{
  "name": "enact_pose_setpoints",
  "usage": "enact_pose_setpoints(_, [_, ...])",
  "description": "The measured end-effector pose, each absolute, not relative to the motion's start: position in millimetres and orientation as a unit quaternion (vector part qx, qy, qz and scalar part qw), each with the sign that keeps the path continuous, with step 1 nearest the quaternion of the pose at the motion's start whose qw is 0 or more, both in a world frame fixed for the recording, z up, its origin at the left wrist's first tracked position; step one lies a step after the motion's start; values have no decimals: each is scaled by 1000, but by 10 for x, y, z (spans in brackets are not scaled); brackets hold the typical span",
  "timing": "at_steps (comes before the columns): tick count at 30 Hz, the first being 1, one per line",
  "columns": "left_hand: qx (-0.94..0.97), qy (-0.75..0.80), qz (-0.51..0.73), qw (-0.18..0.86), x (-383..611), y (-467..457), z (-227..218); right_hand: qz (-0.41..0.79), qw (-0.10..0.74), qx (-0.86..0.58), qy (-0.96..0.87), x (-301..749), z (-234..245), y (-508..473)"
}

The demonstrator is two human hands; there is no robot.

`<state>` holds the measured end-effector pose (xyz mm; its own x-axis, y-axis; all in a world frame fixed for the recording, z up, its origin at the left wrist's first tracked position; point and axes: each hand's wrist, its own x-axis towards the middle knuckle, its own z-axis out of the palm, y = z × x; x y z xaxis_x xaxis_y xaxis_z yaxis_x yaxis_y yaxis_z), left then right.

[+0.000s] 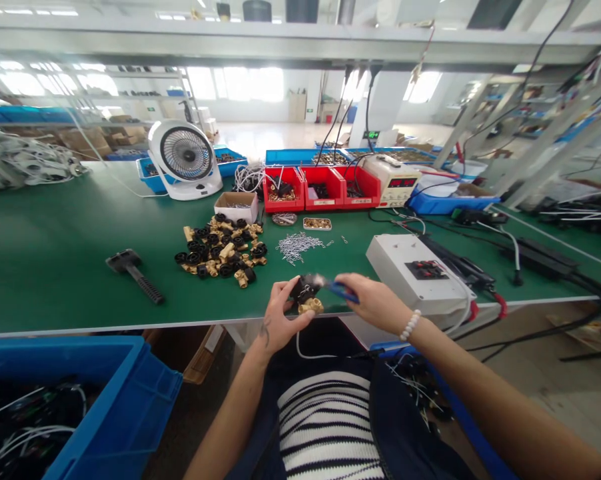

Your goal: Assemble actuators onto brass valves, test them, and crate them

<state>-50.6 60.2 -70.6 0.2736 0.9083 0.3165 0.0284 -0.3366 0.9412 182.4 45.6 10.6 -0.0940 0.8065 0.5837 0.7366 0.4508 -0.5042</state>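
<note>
A: The striped shirt (325, 427) was the nearest thing, and to its left stood the blue crate (130, 400). What did the left hand (280, 319) do?

B: It pinched the black part (304, 288) between thumb and fingers, at the front edge of the green bench (55, 267). The brass fitting (310, 306) touched this part on the side nearer to the person. I could not tell if they were joined.

A: And the right hand (364, 293)?

B: It was closed around the blue handles of the pliers (341, 291). Their tip was blurred, close to the black part, so I could not tell what it gripped.

A: Which things lay around?

B: Beyond the hands lay a loose heap of clips (298, 248), and left of it the pile (226, 251) of brass and black pieces. Farther left lay a black tool (138, 277) with a ribbed handle. To the right stood the grey box (390, 263).

A: And behind?

B: Three red bins (283, 206) stood in a row, with the fan (185, 160) to their left.
</note>
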Motion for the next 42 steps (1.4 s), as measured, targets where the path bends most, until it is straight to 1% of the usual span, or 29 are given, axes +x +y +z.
enact_pose_setpoints(2, [658,355,485,454,-509,596,-702,54,391,-511,-764,1858,136,458])
enact_pose_setpoints(3, [658,355,484,455,-508,595,-701,48,395,-514,-760,1878,160,462])
enact_pose_setpoints(6, [658,356,485,454,-500,599,-698,1,456,-551,-699,1889,180,466])
enact_pose_setpoints(8, [658,357,485,452,-495,603,-696,-9,467,-562,-682,1847,126,450])
enact_pose_setpoints(9, [659,356,484,452,-495,604,-696,1,452,-558,-696,1825,93,440])
enact_pose_setpoints(12, [661,354,483,453,-503,601,-700,49,369,-525,-766,1827,66,428])
enact_pose_setpoints(14, [660,353,483,454,-506,598,-705,52,349,-518,-779,1883,119,445])
enact_pose_setpoints(18, [662,352,484,452,-499,601,-712,-14,421,-561,-712,1922,176,465])
enact_pose_setpoints(19, [663,351,484,451,-497,603,-711,-20,423,-564,-709,1902,162,455])
enact_pose_setpoints(20, [663,350,483,451,-496,605,-709,-15,410,-559,-721,1878,147,441])
enact_pose_setpoints(23, [664,348,483,453,-499,606,-705,27,322,-514,-794,1843,170,405])
enact_pose_setpoints(25, [663,347,483,454,-502,604,-708,31,295,-502,-812,1868,253,407])
enact_pose_setpoints(26, [663,347,484,455,-503,603,-711,23,305,-510,-804,1884,296,414])
enact_pose_setpoints(29, [663,346,485,453,-500,602,-722,-9,391,-560,-731,1883,330,432])
enact_pose_setpoints(30, [664,346,485,452,-499,603,-725,-9,406,-568,-715,1864,303,430])
enact_pose_setpoints(31, [665,346,485,451,-498,603,-726,-1,405,-569,-715,1841,267,424])
enact_pose_setpoints(35, [670,345,483,446,-497,598,-725,51,325,-531,-780,1808,187,394])
enact_pose_setpoints(37, [673,346,483,441,-493,591,-720,38,341,-540,-768,1840,212,390])
enact_pose_setpoints(40, [678,349,481,432,-483,580,-706,-7,399,-575,-714,1871,221,386])
enact_pose_setpoints(42, [681,352,479,427,-477,573,-693,-4,395,-575,-716,1863,187,376])
